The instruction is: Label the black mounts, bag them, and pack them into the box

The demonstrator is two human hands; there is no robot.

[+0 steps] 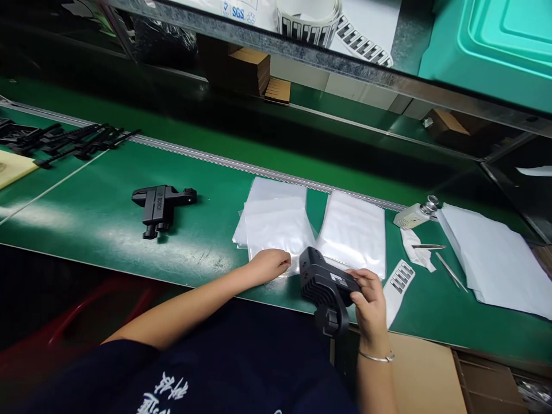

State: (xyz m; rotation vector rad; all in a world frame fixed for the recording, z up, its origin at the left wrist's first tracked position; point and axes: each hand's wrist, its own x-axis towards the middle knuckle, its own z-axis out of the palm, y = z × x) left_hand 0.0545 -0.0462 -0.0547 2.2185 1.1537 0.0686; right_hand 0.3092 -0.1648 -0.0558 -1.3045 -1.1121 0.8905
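In my right hand [370, 296] is a black plastic clamp bracket [321, 282] with a ribbed side, a round knob and a small white label. It is held tilted over the front edge of the bench. My left hand [271, 265] is closed at the near edge of a clear plastic bag [280, 230], its fingers pinched on the film. That bag lies on a loose pile. Right of the pile is a second stack of clear bags [354, 227]. Another black bracket [159, 206], marked BOSCH, rests on the green bench to the left.
To the right are a metal-capped bottle [416, 214], a white cloth [416, 247], tweezers [451, 272], a label strip [401, 282] and white sheets [495, 259]. Black parts [64, 141] lie far left. A metal shelf [302, 49] overhangs the back, carrying a teal bin [495, 57].
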